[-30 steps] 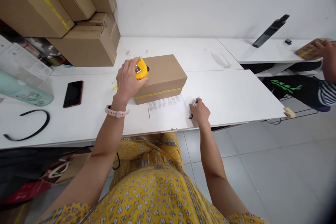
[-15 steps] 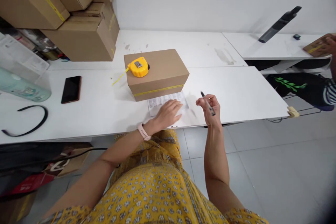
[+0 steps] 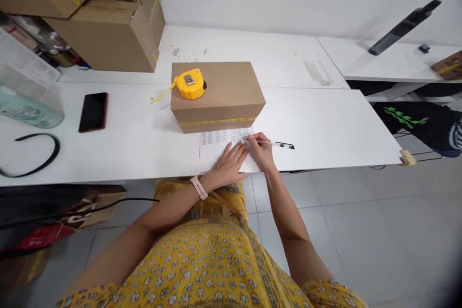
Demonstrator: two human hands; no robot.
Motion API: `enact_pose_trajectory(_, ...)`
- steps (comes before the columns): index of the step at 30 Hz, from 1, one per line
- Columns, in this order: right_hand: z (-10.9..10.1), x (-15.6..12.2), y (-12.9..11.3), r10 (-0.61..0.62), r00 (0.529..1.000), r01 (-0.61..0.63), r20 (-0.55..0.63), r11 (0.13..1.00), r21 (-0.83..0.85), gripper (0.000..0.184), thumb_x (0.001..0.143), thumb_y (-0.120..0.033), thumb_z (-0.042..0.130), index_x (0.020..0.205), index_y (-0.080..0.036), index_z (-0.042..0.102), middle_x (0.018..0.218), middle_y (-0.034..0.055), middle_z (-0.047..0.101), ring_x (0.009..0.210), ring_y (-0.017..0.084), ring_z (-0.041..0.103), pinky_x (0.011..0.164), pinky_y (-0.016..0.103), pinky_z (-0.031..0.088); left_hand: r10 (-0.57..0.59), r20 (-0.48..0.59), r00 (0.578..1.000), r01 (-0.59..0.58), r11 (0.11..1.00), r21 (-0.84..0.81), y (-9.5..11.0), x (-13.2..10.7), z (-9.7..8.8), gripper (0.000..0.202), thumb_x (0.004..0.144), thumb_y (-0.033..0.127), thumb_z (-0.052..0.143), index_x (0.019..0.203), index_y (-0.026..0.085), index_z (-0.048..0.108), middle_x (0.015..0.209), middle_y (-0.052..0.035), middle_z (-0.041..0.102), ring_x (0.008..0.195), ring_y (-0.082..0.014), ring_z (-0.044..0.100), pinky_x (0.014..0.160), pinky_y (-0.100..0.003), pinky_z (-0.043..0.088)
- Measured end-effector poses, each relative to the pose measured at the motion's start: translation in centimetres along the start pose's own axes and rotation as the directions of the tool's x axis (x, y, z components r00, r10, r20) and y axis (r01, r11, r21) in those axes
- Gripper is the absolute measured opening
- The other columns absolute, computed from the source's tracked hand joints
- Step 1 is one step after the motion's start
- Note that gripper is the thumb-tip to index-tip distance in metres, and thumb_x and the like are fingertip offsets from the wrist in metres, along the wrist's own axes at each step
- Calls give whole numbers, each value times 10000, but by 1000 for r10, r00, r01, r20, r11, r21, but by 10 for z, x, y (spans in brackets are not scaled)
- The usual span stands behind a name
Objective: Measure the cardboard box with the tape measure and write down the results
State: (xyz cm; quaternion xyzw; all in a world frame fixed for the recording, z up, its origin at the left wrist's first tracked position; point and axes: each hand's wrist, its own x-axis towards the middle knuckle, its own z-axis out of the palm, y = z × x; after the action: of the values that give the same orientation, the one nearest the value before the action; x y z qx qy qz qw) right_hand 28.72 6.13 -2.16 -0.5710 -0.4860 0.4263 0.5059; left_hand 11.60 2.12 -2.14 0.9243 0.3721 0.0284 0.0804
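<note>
A printed sheet of paper (image 3: 209,148) with columns of small marks lies at the table's front edge, its far part under a cardboard box (image 3: 231,98). Flat on the sheet rests my left hand (image 3: 230,161), fingers stretched out and holding nothing. My right hand (image 3: 261,153) pinches a pen (image 3: 279,145), whose tip meets the paper's right part. The pen's capped end points right. On top of the box sits a yellow tape measure (image 3: 190,84), with a short length of its blade hanging over the left side.
A phone (image 3: 93,112), a black headband-like loop (image 3: 54,154) and a pale green bottle (image 3: 32,108) lie to the left. Stacked cartons (image 3: 111,33) stand behind them. At the far right are a dark slim device (image 3: 400,29) and another small box (image 3: 449,65).
My right hand has moved left and brought the pen down onto the paper. My left hand has flattened on the sheet. The other person's hand at far right has left view.
</note>
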Motion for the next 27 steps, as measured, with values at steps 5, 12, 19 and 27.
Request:
enact_pose_trajectory(5, 7, 6, 8, -17, 1000, 16, -12, 1000, -22, 337, 814, -510, 713, 933, -225, 579, 735, -40, 592, 661, 130, 521, 634, 276, 447, -3, 6, 1000, 3, 1000, 5, 1, 2, -1, 900, 968, 532, 597, 1615, 13, 248, 1692, -244, 250, 1605, -355, 152, 1304, -555, 55)
enact_pose_trajectory(12, 7, 10, 6, -75, 990, 56, -118, 986, -154, 308, 861, -368, 634, 675, -240, 425, 588, -76, 405, 588, 111, 375, 576, 270, 333, -1, -23, 1000, 1, 1000, 14, 0, 0, 1, 884, 974, 539, 586, 1614, 19, 267, 1696, -228, 257, 1601, -349, 174, 1309, -547, 61)
enact_pose_trajectory(19, 9, 8, 5, -125, 989, 103, -81, 966, -238, 289, 881, -340, 598, 678, -244, 415, 589, -70, 421, 591, 117, 391, 578, 273, 332, 2, -29, 1000, -2, 1000, -8, -1, 0, -2, 888, 967, 521, 602, 1615, 18, 263, 1686, -231, 283, 1596, -346, 195, 1311, -543, 36)
enact_pose_trajectory(27, 8, 10, 9, -131, 990, 113, -57, 960, -257, 297, 898, -383, 588, 689, -241, 432, 592, -65, 451, 583, 113, 405, 571, 269, 334, 1, -18, 1000, -1, 1000, -14, 0, -1, -4, 860, 983, 500, 575, 1614, 10, 259, 1690, -230, 272, 1597, -347, 191, 1312, -547, 43)
